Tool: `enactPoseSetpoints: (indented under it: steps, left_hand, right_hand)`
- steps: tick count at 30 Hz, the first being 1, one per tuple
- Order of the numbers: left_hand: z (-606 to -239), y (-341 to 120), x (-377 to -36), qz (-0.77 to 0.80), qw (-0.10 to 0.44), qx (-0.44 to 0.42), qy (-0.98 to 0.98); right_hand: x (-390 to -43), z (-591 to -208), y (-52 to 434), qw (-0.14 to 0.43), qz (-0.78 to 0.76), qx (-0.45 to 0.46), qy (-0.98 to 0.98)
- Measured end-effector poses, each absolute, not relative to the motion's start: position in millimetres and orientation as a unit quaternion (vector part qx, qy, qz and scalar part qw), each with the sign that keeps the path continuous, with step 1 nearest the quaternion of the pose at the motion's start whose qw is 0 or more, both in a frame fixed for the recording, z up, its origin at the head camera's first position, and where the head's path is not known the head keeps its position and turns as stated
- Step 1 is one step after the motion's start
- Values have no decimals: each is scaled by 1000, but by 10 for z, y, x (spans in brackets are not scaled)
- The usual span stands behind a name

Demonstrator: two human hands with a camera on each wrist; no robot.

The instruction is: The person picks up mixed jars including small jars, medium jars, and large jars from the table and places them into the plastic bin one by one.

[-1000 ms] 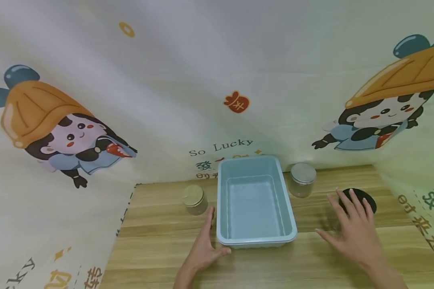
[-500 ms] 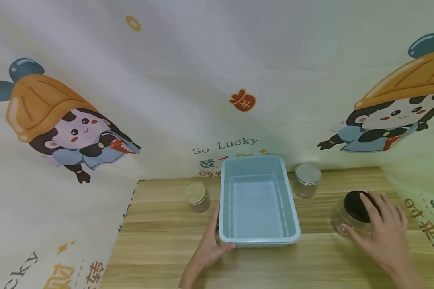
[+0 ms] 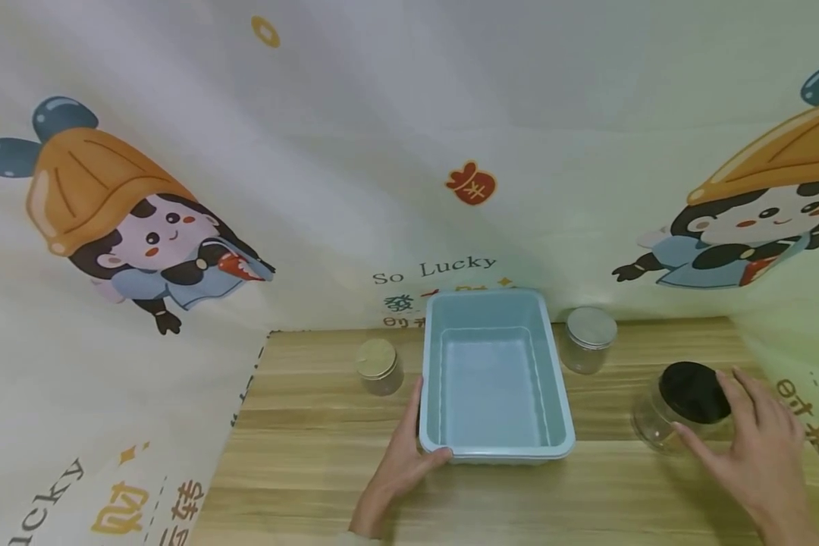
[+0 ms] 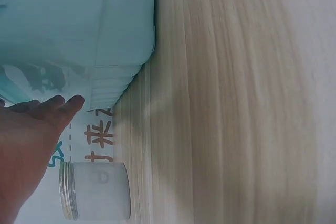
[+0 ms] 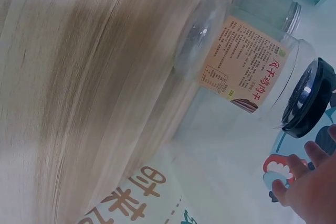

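Pale blue rectangular plastic tub (image 3: 494, 388) stands at the middle of the wood-grained desk (image 3: 314, 440), mouth up, with its long axis running from the person toward the far wall; one short side faces the person and the two long sides lie left and right. The left hand (image 3: 404, 464) touches its near left corner, fingers straight along the left side and thumb on the near rim, without curling around it. Well to the right of the tub stands a large clear round jar (image 3: 681, 406) with a black lid, its long axis upright and its lid on top. An orange printed label (image 5: 244, 61) on its side faces the right wrist camera. The right hand (image 3: 757, 444) is spread at the jar's right side, fingertips near the lid's edge, gripping nothing; whether any fingertip meets the lid cannot be told. Left of the tub stands a small upright jar with a gold lid (image 3: 378, 368), and just beside the tub's far right part is a clear jar with a silver lid (image 3: 589, 339). Behind rises a whitish cloth backdrop (image 3: 355, 152) with printed cartoon figures.
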State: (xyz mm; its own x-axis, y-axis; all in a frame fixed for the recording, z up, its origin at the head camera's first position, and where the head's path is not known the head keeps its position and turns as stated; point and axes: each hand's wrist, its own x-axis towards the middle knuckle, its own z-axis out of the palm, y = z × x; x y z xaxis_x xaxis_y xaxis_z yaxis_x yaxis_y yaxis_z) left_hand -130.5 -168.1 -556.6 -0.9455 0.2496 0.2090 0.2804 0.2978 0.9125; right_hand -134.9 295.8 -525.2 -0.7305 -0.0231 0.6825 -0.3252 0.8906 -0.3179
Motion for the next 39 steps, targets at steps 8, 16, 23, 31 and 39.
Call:
enactPoseSetpoints:
  steps: [8, 16, 23, 31, 39]
  left_hand:
    - [-5558, -1672, -1313, -579, 6, -161, -799]
    - [-5531, -1613, -1339, -578, 10, -141, -804]
    - [-5516, -1597, -1328, -590, 0, -131, -797]
    - [-5545, -1609, -1331, -592, 1, -121, -797]
    - [-5565, -1608, -1340, -597, 2, -121, -793]
  right_hand:
    - [-1367, -5299, 2976, 348, 217, 85, -908]
    - [-1381, -5374, 2997, 324, 234, 70, -914]
    - [-1375, -5437, 2966, 333, 257, 74, -904]
    - [-1355, -5471, 2946, 291, 304, 57, -906]
    - [-1364, -5503, 2942, 227, 372, 39, -899]
